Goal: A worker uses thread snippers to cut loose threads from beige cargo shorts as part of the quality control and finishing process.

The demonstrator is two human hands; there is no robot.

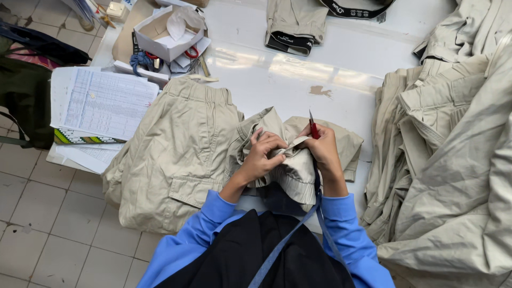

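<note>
Nearest to us are our own blue sleeves (213,213) and dark apron (250,250), with a blue strap (298,224) running up toward the work.

Far left, on the tiled floor (48,213), we see a dark bag (24,96). Beside it, at the table's edge, lies a stack of printed sheets (106,104), and above that a white cardboard box (168,32) with red-handled scissors (192,52) just beside it. Next comes a pair of beige trousers (176,154) spread flat on the white table (298,69), its elastic waistband toward the far side and a flap pocket near us.

In the middle we hold the bunched beige garment (293,160), which rests on the table edge directly in front of us, touching the flat trousers on its left. Our left hand (261,157) is curled, fingers pinching a fold of the cloth from the left. Our right hand (322,149) grips the same fold from the right and also clasps a small red-handled cutting tool (313,128), its tip pointing away from us. The two hands sit close together with the fold between them.

Beyond, at the table's far edge, lies a folded garment with a black waistband (293,26). To the right, a large heap of beige garments (448,160) is piled near our right elbow.
</note>
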